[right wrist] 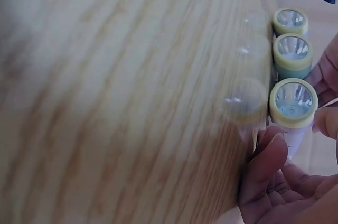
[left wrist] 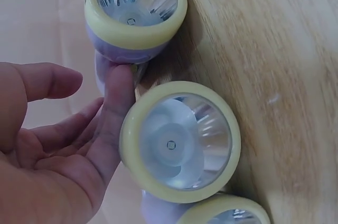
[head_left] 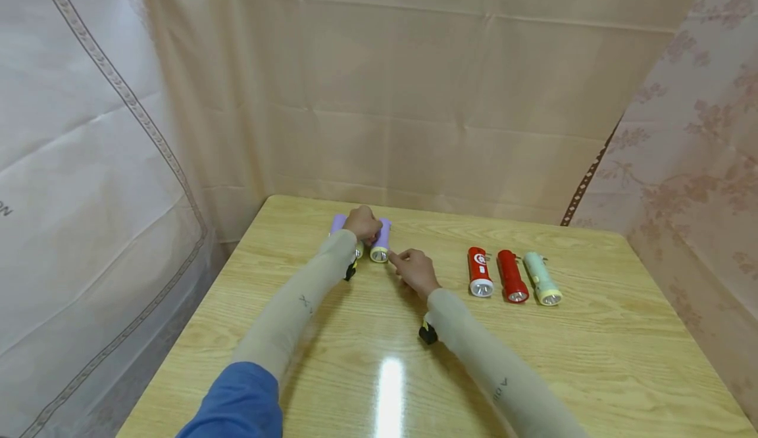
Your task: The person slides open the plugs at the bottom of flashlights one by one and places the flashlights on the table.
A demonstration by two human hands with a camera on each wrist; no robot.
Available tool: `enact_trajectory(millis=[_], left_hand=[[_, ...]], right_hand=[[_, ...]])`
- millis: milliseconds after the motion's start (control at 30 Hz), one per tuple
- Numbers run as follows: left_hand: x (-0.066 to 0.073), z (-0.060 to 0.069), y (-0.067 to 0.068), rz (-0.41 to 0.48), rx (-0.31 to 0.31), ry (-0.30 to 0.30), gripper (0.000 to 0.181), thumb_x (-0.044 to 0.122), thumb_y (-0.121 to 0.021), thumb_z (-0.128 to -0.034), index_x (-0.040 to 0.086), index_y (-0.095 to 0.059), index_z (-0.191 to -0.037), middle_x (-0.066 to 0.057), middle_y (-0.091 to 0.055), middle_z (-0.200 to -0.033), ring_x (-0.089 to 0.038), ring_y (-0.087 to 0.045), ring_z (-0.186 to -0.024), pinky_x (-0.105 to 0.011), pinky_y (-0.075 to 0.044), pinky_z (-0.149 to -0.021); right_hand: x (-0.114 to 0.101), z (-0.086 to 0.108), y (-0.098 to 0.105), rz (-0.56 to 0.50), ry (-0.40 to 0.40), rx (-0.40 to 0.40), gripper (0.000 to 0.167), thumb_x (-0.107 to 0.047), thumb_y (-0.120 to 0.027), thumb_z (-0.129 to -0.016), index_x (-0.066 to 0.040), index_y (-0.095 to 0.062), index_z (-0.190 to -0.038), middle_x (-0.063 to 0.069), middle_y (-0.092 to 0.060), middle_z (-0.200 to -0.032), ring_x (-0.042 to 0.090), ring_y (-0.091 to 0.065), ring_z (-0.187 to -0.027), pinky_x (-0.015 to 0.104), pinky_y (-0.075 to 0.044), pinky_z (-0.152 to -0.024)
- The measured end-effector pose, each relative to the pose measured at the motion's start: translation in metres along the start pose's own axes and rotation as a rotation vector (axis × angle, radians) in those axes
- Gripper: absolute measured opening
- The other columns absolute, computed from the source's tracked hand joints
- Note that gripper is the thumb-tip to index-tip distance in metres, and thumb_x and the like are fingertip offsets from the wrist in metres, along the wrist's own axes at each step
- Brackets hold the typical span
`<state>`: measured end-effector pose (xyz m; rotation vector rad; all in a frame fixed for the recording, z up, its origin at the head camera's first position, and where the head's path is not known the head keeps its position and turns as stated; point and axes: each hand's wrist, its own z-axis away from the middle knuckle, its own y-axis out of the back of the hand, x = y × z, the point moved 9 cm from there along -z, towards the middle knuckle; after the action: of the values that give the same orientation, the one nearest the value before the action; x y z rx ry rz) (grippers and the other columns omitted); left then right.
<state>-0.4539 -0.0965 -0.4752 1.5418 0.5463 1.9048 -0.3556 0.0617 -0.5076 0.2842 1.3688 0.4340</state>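
Note:
Toward the table's back left, several flashlights with cream rims lie side by side. My left hand (head_left: pixel 362 223) reaches over them, with straight fingers (left wrist: pixel 117 94) between the right purple flashlight (head_left: pixel 381 239) and the middle one. In the left wrist view its thumb stands apart from them. The middle flashlight (right wrist: pixel 292 57) has a greenish body, mostly covered by the left hand in the head view. A left purple flashlight (head_left: pixel 338 223) shows beyond that hand. My right hand (head_left: pixel 416 270) is at the right purple flashlight's right side, fingertips at its rim and body, fingers loosely bent.
To the right lie a red flashlight with a white rim (head_left: pixel 480 272), an all-red flashlight (head_left: pixel 512 276) and a pale green flashlight (head_left: pixel 541 279). They rest on a wooden table (head_left: pixel 331 372). Cloth curtains (head_left: pixel 379 96) hang behind and at both sides.

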Motion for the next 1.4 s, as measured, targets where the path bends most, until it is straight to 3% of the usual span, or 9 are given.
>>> enact_trajectory(millis=[233, 633, 800, 1000, 1400], left_hand=[[0.000, 0.000, 0.001, -0.027, -0.003, -0.007, 0.022, 0.005, -0.063, -0.0923, -0.002, -0.072, -0.074, -0.012, -0.068, -0.064, -0.020, -0.068, -0.051, -0.030, -0.059, -0.053], [0.004, 0.008, -0.002, -0.009, -0.050, 0.036, 0.011, -0.002, -0.066, -0.0878, -0.005, -0.074, -0.082, -0.017, -0.072, -0.074, -0.030, -0.076, -0.070, -0.040, -0.063, -0.072], [0.007, 0.009, -0.003, -0.046, -0.068, 0.010, 0.009, 0.000, -0.067, -0.0879, -0.005, -0.074, -0.084, -0.014, -0.072, -0.071, -0.029, -0.076, -0.070, -0.040, -0.063, -0.072], [0.003, 0.005, -0.001, -0.065, -0.067, 0.007, 0.015, 0.001, -0.066, -0.0875, -0.002, -0.073, -0.075, -0.013, -0.072, -0.067, -0.028, -0.075, -0.064, -0.035, -0.062, -0.062], [0.002, -0.001, -0.016, -0.070, -0.145, 0.011, 0.014, 0.003, -0.067, -0.0882, -0.002, -0.073, -0.077, -0.013, -0.072, -0.069, -0.027, -0.074, -0.061, -0.038, -0.063, -0.069]], right_hand=[[-0.005, -0.002, -0.004, 0.064, -0.003, -0.010, 0.045, -0.046, -0.061, -0.103, -0.003, -0.066, -0.114, 0.013, -0.070, -0.086, 0.015, -0.055, -0.051, 0.026, -0.046, -0.045], [-0.009, -0.007, -0.007, 0.054, 0.004, -0.008, 0.050, -0.047, -0.058, -0.104, 0.000, -0.067, -0.117, 0.012, -0.070, -0.087, 0.017, -0.060, -0.057, 0.027, -0.050, -0.045], [-0.008, -0.008, -0.008, 0.035, 0.004, -0.019, 0.049, -0.045, -0.059, -0.104, 0.002, -0.069, -0.116, 0.014, -0.070, -0.082, 0.017, -0.058, -0.054, 0.027, -0.048, -0.043], [-0.011, -0.008, -0.010, 0.013, 0.016, -0.049, 0.044, -0.040, -0.062, -0.104, 0.002, -0.072, -0.113, 0.013, -0.069, -0.089, 0.015, -0.055, -0.055, 0.025, -0.045, -0.044], [-0.010, -0.009, -0.009, 0.023, -0.048, 0.011, 0.042, -0.041, -0.066, -0.099, -0.001, -0.075, -0.104, 0.013, -0.065, -0.064, 0.016, -0.051, -0.045, 0.029, -0.044, -0.040]])
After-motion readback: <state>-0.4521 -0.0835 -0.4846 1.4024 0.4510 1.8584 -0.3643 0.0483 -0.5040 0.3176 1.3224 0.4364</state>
